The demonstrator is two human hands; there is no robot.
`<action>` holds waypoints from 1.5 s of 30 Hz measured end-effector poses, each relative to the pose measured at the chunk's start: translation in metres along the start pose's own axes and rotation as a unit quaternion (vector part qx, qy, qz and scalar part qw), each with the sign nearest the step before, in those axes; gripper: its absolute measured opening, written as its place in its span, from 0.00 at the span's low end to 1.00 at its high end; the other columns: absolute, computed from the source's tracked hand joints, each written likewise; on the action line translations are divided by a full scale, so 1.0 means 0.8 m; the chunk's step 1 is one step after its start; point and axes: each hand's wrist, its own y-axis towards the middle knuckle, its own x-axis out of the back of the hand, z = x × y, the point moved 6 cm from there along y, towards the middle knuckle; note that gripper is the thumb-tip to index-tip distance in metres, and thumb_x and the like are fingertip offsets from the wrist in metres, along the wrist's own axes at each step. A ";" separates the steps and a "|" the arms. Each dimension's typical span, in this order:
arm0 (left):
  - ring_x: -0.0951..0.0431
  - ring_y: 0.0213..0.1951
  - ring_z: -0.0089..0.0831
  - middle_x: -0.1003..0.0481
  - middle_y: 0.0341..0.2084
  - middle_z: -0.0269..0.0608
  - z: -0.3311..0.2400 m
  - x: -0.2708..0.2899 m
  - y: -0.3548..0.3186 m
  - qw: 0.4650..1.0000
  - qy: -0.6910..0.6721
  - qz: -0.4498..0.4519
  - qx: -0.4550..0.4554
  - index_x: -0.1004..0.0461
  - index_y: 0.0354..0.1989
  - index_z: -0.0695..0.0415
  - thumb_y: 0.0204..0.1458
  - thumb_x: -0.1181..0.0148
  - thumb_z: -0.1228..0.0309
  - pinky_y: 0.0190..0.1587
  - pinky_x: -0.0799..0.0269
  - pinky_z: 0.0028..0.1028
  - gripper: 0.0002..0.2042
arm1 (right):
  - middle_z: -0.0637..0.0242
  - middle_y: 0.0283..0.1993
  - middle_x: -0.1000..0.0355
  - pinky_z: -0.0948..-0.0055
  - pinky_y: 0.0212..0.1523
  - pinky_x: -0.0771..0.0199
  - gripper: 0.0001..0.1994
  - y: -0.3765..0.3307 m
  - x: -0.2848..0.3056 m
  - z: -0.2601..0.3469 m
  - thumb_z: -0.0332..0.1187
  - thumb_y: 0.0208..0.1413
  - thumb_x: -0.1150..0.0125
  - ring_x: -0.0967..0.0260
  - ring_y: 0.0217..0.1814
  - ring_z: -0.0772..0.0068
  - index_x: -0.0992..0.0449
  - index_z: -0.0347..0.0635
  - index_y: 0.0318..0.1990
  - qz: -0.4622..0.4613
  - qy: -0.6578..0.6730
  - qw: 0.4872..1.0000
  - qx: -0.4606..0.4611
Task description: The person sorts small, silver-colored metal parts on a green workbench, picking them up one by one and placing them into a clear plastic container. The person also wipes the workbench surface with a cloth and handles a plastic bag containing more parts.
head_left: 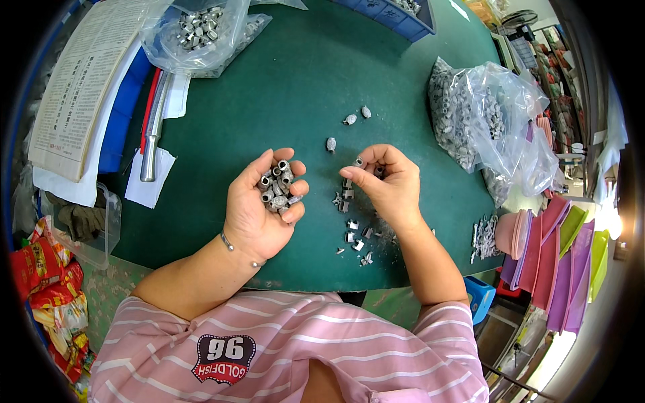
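My left hand (259, 201) is cupped palm up around a handful of small grey metal beads (281, 185), several of them showing a round hole. Between thumb and curled fingers, my right hand (391, 181) pinches one more metal bead (358, 162); a few others seem tucked in its palm, partly hidden. Three loose beads (350, 119) lie on the green tabletop (295, 87) beyond my hands. Small dark angular metal pieces (352, 232) are scattered on the table below my right hand.
A plastic bag of metal parts (463, 121) stands at right, another bag (201, 33) at far left. A blue bin (386, 17) sits at the far edge. Left are a metal-handled tool (149, 158) and newspaper (84, 80). Colourful plastic bins (551, 262) stand at right.
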 end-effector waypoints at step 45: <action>0.31 0.26 0.30 0.29 0.29 0.40 0.000 -0.001 0.000 1.000 0.000 -0.011 -0.005 0.29 0.36 0.55 0.57 0.55 0.63 0.13 0.41 0.22 0.11 | 0.63 0.32 0.34 0.73 0.32 0.32 0.08 0.066 0.009 0.006 0.19 0.46 0.42 0.33 0.31 0.68 0.26 0.37 0.36 0.084 -0.179 0.959 0.203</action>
